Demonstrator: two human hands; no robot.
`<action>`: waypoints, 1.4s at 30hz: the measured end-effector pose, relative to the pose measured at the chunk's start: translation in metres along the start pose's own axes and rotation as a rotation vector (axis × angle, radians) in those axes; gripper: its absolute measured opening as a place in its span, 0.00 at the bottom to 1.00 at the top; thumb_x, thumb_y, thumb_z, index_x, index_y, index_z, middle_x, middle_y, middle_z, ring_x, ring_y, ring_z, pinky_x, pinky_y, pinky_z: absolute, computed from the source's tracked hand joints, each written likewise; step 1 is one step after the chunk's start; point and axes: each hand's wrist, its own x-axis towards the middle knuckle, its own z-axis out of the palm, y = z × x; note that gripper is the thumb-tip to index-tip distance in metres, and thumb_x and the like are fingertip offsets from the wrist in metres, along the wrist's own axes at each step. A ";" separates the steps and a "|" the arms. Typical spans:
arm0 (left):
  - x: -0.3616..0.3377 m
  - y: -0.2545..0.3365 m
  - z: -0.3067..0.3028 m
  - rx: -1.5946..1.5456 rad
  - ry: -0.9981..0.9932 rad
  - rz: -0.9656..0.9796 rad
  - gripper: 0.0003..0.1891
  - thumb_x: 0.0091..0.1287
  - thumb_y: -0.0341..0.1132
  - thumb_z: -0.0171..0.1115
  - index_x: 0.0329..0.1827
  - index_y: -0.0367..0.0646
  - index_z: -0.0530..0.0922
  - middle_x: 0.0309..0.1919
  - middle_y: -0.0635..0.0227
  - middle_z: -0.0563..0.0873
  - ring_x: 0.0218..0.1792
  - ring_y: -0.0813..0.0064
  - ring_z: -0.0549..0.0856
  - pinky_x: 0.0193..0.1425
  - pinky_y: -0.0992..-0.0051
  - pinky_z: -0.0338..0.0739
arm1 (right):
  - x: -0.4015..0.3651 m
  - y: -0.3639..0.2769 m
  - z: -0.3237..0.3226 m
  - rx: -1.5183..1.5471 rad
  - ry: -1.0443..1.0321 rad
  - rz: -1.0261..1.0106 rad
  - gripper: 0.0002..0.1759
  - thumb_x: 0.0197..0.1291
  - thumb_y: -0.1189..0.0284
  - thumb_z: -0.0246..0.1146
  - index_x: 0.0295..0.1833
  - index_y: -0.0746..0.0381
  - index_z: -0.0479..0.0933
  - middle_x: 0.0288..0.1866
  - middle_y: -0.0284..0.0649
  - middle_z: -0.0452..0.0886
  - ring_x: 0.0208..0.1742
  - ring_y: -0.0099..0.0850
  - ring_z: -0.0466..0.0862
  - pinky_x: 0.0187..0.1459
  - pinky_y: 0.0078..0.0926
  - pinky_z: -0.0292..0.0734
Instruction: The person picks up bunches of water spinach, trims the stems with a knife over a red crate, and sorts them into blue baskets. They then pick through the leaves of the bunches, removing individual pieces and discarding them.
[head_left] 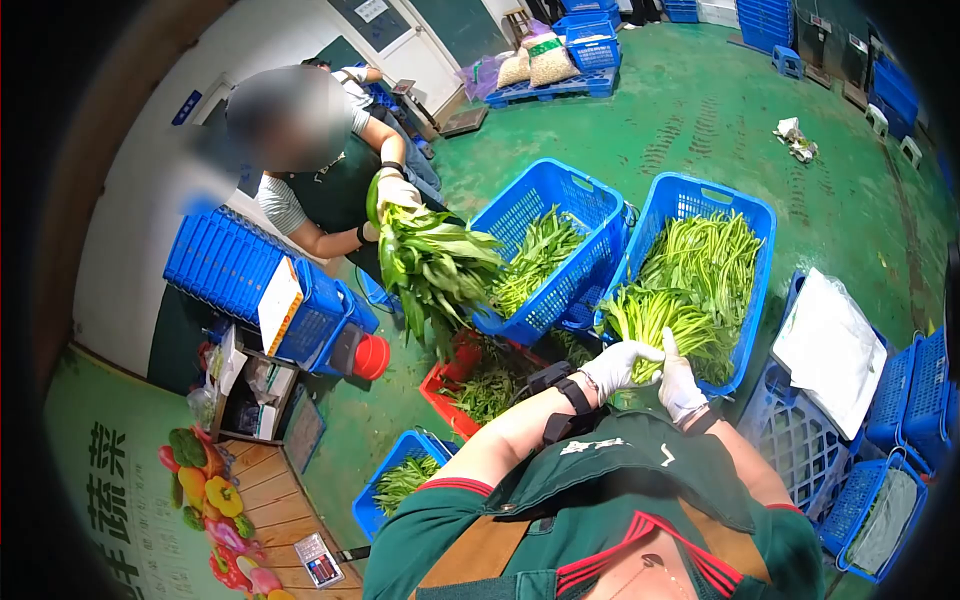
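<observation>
Both hands gloved in white, both at the bundle of green stems at the near end of the right blue crate. Left hand curled around the cut ends, gripping the bundle. Right hand pressed against the same bundle from the other side, one finger sticking up; can't tell whether it's actually closed around the stems. Bundle sits on top of the rest of the greens filling that crate, still inside the rim.

Just left of it: second blue crate, tilted, partly filled with leafy greens. Red crate with more greens below that one. Smaller blue crate with greens at lower left.

Co-worker opposite, gloved hand holding a big leafy bunch, leaves hanging down over the tilted crate's edge.

White sheet draped on stacked crates at right. All on the green floor.
</observation>
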 end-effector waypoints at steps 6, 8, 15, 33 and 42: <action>-0.006 0.004 0.028 0.408 0.235 0.224 0.13 0.54 0.21 0.63 0.44 0.36 0.81 0.35 0.61 0.86 0.31 0.68 0.83 0.30 0.70 0.80 | 0.018 0.005 -0.014 0.007 -0.071 0.272 0.28 0.70 0.48 0.50 0.63 0.57 0.73 0.55 0.38 0.79 0.50 0.31 0.79 0.50 0.34 0.77; 0.001 0.015 0.036 0.537 0.390 0.242 0.14 0.47 0.19 0.65 0.40 0.36 0.82 0.31 0.61 0.85 0.25 0.68 0.82 0.26 0.70 0.78 | 0.034 0.008 -0.014 0.229 -0.183 0.386 0.32 0.68 0.42 0.49 0.63 0.56 0.72 0.55 0.38 0.79 0.54 0.34 0.78 0.53 0.41 0.76; 0.007 0.068 0.089 1.426 0.614 0.514 0.18 0.43 0.24 0.68 0.41 0.37 0.81 0.30 0.59 0.86 0.29 0.63 0.85 0.34 0.66 0.80 | 0.048 -0.030 0.037 0.425 -0.370 0.339 0.39 0.63 0.33 0.43 0.67 0.50 0.67 0.62 0.34 0.74 0.60 0.37 0.73 0.59 0.47 0.70; 0.075 -0.035 -0.062 2.037 0.731 0.512 0.06 0.55 0.28 0.57 0.35 0.39 0.75 0.31 0.50 0.82 0.32 0.49 0.83 0.37 0.58 0.78 | 0.006 -0.004 -0.069 -0.490 -0.065 -0.033 0.14 0.61 0.62 0.62 0.29 0.62 0.79 0.21 0.36 0.82 0.22 0.25 0.80 0.24 0.22 0.73; 0.074 -0.040 -0.051 2.099 0.758 0.460 0.06 0.63 0.33 0.52 0.35 0.41 0.75 0.33 0.47 0.80 0.33 0.47 0.83 0.36 0.54 0.78 | 0.063 -0.023 -0.032 -1.537 0.038 -0.198 0.24 0.57 0.52 0.60 0.30 0.64 0.83 0.29 0.52 0.84 0.34 0.48 0.85 0.35 0.44 0.79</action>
